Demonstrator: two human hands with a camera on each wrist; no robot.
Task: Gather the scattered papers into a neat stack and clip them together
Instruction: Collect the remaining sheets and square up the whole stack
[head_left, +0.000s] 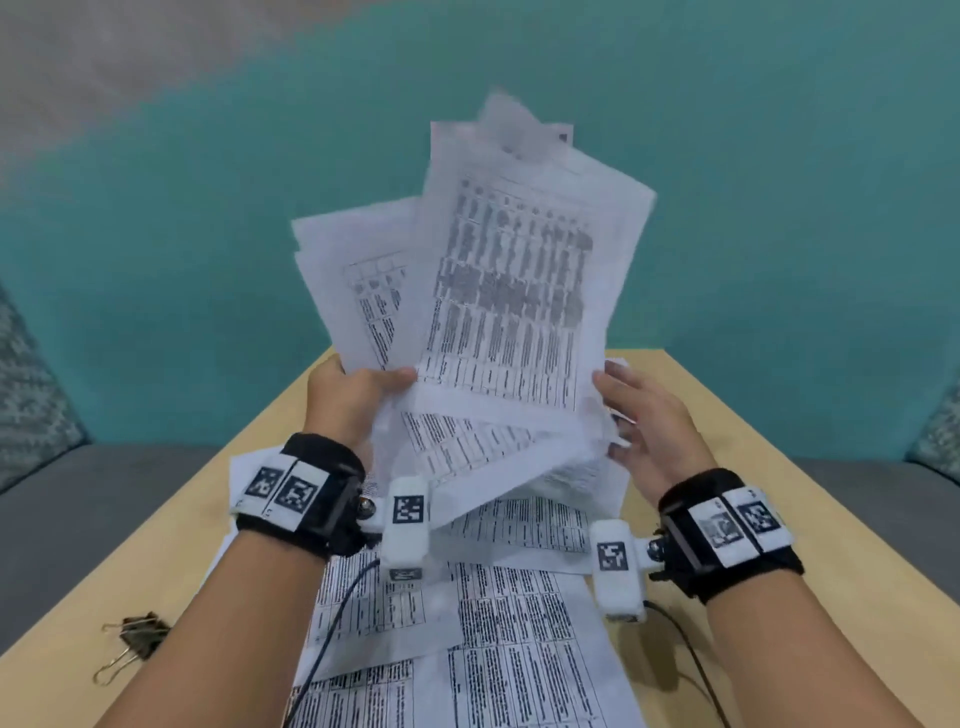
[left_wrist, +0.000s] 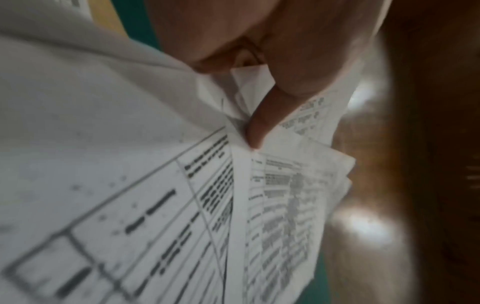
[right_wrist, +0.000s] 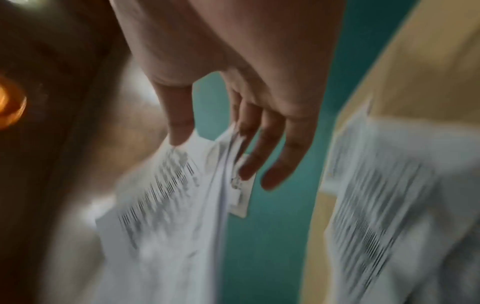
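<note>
Above the wooden table (head_left: 753, 493) my left hand (head_left: 358, 395) grips the lower left corner of an uneven fan of printed papers (head_left: 509, 291) held upright. The left wrist view shows its thumb (left_wrist: 255, 131) pressed on the sheets (left_wrist: 130, 185). My right hand (head_left: 639, 415) is at the fan's lower right edge, fingers straight. In the right wrist view the right hand's (right_wrist: 215, 152) thumb and fingertips touch the blurred sheets (right_wrist: 166, 205). More printed sheets (head_left: 493, 623) lie overlapping on the table. A dark binder clip (head_left: 137, 636) lies at the near left.
A teal wall (head_left: 208, 234) rises behind the table. Grey upholstery (head_left: 104, 509) flanks the table on both sides. Black cables (head_left: 691, 660) run from the wrist cameras across the sheets and the tabletop. The loose sheets (right_wrist: 376, 205) cover the table's middle.
</note>
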